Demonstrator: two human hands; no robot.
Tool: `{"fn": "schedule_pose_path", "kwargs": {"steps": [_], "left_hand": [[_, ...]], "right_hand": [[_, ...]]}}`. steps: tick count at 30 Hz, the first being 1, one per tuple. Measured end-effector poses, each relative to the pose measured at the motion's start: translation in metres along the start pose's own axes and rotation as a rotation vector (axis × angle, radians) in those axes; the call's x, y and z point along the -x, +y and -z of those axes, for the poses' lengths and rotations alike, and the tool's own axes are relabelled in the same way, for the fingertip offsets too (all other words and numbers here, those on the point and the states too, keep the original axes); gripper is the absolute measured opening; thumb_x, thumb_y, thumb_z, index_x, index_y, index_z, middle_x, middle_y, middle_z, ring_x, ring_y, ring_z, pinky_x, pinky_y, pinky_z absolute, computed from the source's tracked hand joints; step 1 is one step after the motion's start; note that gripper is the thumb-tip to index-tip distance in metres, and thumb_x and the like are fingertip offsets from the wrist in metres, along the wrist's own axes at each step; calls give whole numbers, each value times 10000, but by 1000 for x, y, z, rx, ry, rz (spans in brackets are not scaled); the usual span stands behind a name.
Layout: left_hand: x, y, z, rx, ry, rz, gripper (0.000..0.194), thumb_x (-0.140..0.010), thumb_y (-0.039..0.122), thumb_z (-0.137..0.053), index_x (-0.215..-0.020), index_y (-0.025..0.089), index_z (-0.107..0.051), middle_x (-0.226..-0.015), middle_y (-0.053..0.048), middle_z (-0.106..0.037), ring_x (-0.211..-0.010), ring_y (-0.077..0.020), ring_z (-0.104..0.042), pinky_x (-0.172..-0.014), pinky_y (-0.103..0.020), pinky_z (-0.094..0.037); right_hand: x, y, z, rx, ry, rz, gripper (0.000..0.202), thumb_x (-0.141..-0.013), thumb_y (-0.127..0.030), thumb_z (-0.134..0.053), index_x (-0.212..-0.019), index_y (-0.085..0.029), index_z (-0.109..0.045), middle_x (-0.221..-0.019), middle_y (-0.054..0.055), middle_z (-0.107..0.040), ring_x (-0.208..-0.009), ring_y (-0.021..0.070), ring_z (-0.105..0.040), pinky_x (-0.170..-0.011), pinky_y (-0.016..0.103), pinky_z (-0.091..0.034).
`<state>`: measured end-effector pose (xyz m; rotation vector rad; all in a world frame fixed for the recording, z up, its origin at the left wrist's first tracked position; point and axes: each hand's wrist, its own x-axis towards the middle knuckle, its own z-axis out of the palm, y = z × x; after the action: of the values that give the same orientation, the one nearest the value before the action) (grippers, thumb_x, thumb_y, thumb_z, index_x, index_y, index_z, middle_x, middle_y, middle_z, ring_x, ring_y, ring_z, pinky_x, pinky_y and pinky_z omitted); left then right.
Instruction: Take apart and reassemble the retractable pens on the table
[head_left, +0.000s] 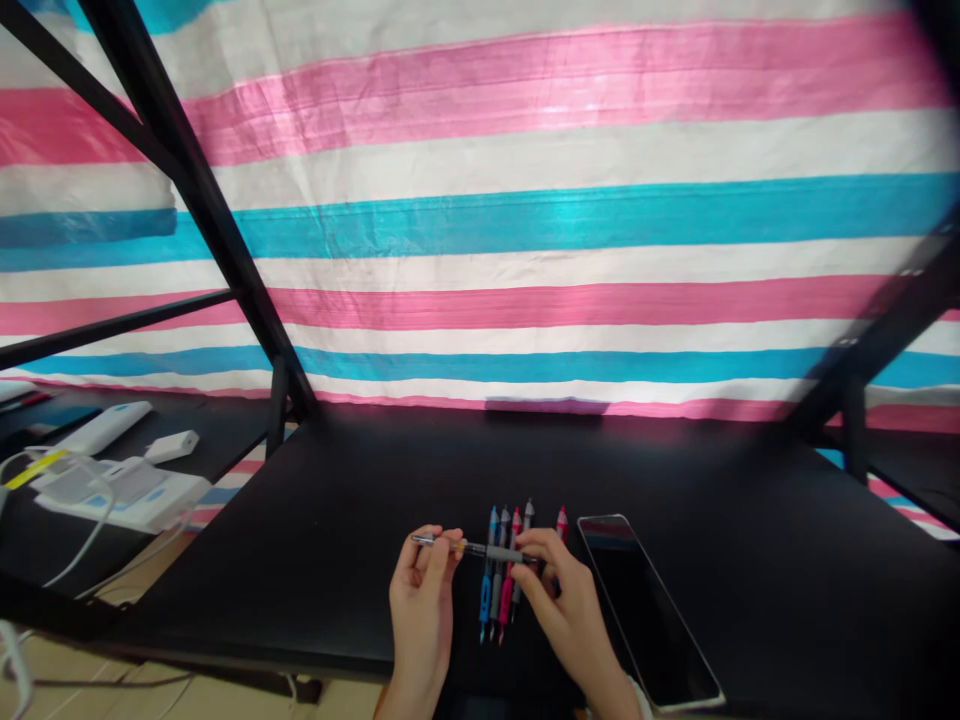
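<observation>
A pen with a grey grip (501, 553) is held level between my two hands above the table. My left hand (424, 590) pinches its left end, where a slim tip pokes out past the fingers and a bit of orange shows beside them. The fingers of my right hand (559, 580) close on the right end, by the grip. Beneath it lie a blue pen (485, 595), a grey pen (496, 597), a pink pen (506, 595) and another grey pen (528, 515), side by side. A red pen (562, 518) is mostly hidden behind my right hand.
Right of my right hand, a phone (649, 615) lies screen up on the black table (300, 560). Black metal frame bars (202, 220) rise on both sides, before a striped sheet (562, 220). On the left surface are a white power strip (161, 500) and cables.
</observation>
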<state>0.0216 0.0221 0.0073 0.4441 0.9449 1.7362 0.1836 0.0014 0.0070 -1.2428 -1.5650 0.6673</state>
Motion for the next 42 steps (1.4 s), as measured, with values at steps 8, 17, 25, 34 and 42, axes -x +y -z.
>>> {"fn": "schedule_pose_path", "kwargs": {"steps": [8,17,25,34,42], "left_hand": [[0,-1,4,4,-23,14,403,-567,373,-960,-823,165,-729,-767,-47,-771,-758,-177,-734,-768,-274,-591],[3,-1,3,6,-14,11,433,-578,385,-952,-888,164,-746,-814,-71,-784,-734,-184,-734,-731,-288,-592],[2,-3,4,55,-16,2,412,-564,363,-968,-853,158,-759,-789,-57,-771,-742,-170,-725,-758,-274,-590],[-12,22,4,46,-37,-26,463,-677,336,-910,-1085,182,-755,-932,-48,-735,-769,-156,-718,-771,-281,-572],[-21,44,13,-100,-191,-129,445,-828,305,-795,-1226,235,-611,-870,-20,-716,-680,-124,-658,-698,-261,-512]], "right_hand": [[-1,5,-2,99,-11,78,247,-1014,-266,-514,-784,-226,-593,-726,8,-612,-651,178,-575,-605,267,-398],[-1,5,-3,146,-34,103,364,-1050,-283,-430,-703,-222,-519,-669,1,-531,-619,173,-532,-594,273,-366],[0,7,-3,139,-57,108,290,-1029,-308,-500,-767,-221,-590,-745,32,-619,-695,207,-599,-646,290,-397],[4,-2,0,6,-107,55,212,-1017,-347,-504,-890,-230,-626,-722,-3,-623,-607,170,-590,-582,252,-422],[6,3,-1,27,-110,73,239,-1022,-368,-494,-866,-232,-614,-716,-9,-658,-585,152,-621,-567,222,-458]]}}
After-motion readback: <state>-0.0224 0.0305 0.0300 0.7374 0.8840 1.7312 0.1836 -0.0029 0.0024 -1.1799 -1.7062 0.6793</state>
